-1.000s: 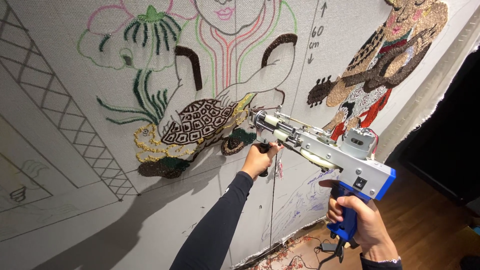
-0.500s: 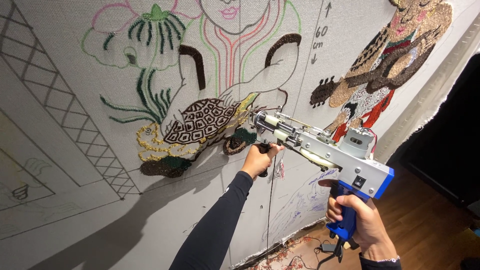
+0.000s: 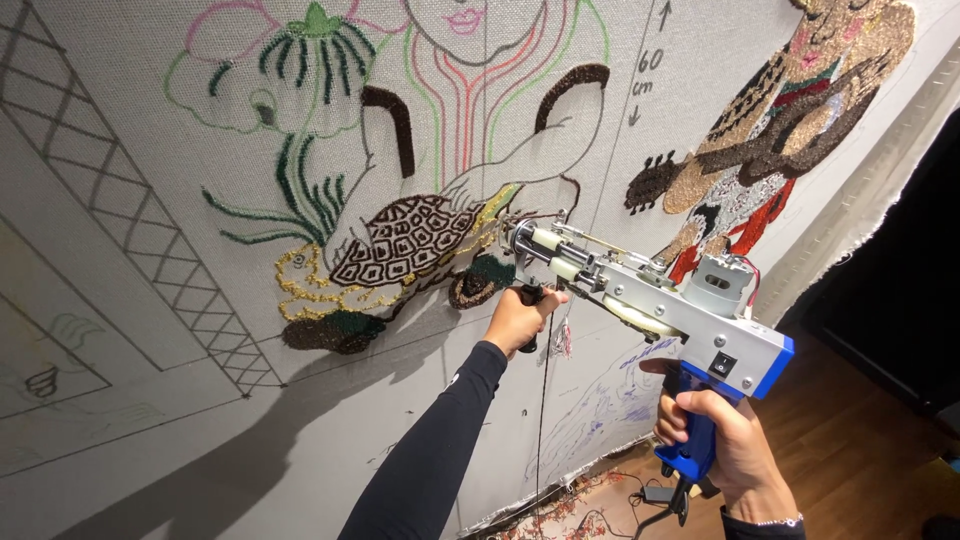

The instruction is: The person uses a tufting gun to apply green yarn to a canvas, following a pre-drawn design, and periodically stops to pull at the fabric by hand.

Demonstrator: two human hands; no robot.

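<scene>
Grey backing cloth (image 3: 150, 400) stretched upright fills most of the view, drawn over with coloured outlines and partly tufted; wood floor (image 3: 850, 450) shows at lower right beyond the cloth's frayed edge. On the cloth, a brown-and-cream patterned patch (image 3: 405, 240) sits in the middle, with yellow loops (image 3: 310, 290) to its left, dark green stems (image 3: 300, 190) above those, and two brown curved bands (image 3: 385, 125) higher up. A multicoloured tufted figure (image 3: 780, 130) lies well apart at upper right. The tufting gun (image 3: 650, 295), silver-bodied with a blue grip, is held across the lower centre, its nose pressed to the cloth just right of the patterned patch, beside a small dark green and brown patch (image 3: 480, 280). The left hand (image 3: 520, 318), in a black sleeve, is wrapped shut around the gun's black front handle under the nose, close against the cloth. The right hand (image 3: 725, 440) is closed around the blue grip at the rear, fingers curled on its front, with a bracelet at the wrist. A dark yarn (image 3: 543, 400) hangs down from near the front handle. A cord (image 3: 660, 505) trails from the grip's base toward yarn scraps (image 3: 560, 515) on the floor.
</scene>
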